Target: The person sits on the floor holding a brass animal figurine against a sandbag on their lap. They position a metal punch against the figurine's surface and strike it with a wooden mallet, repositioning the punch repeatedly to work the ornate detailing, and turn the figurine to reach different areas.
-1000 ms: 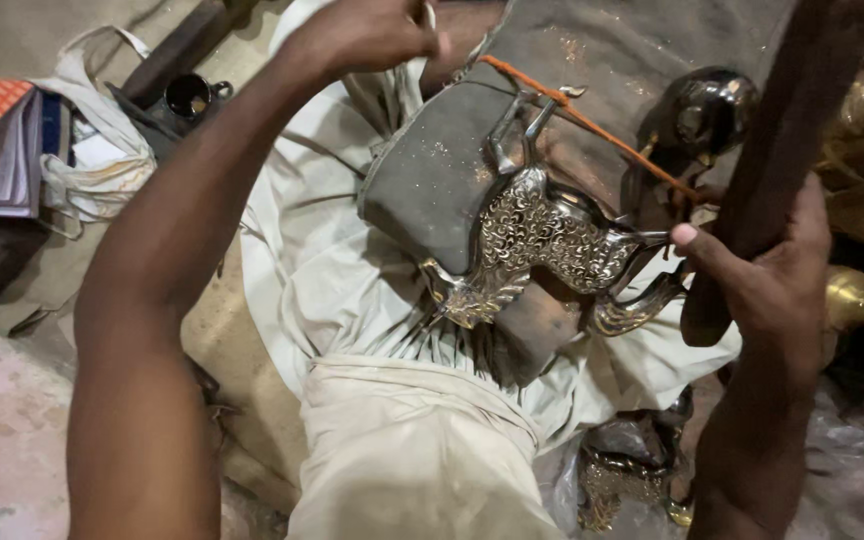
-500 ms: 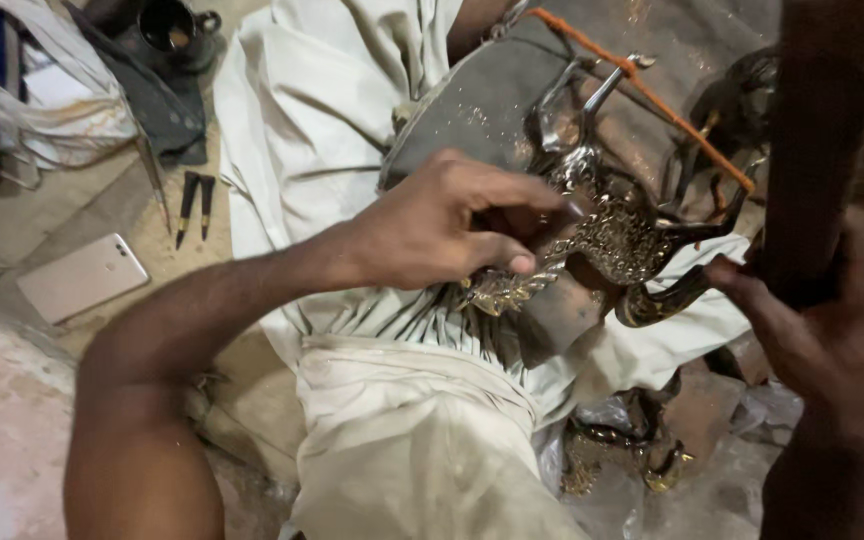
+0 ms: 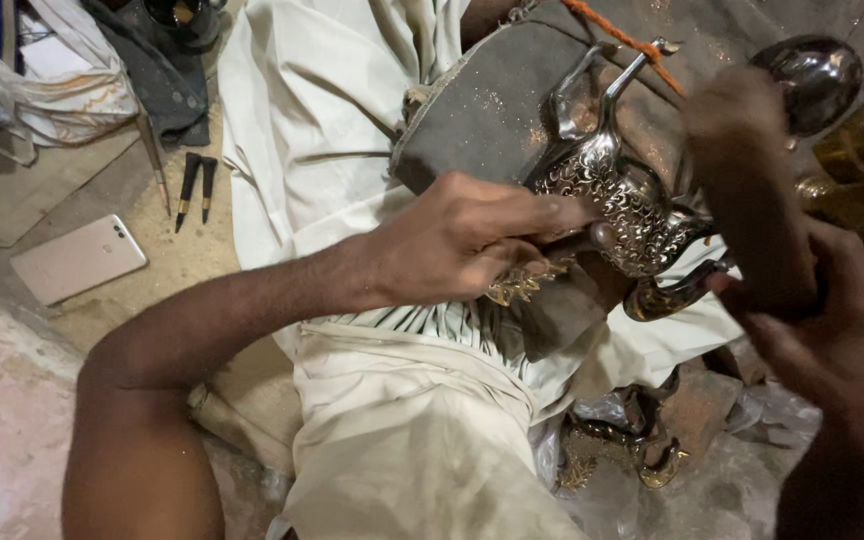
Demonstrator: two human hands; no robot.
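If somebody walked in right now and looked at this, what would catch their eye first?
Most striking is the ornate silver metal figure at centre right, lying on a grey pad on the person's lap. The left hand presses against its patterned side, while the right hand grips a dark wooden handle at the right edge. On the sandy floor at the left lies a pale phone.

One head-worn camera looks steeply down, close over the person's lap (image 3: 422, 440), with the floor (image 3: 12, 400) at left.
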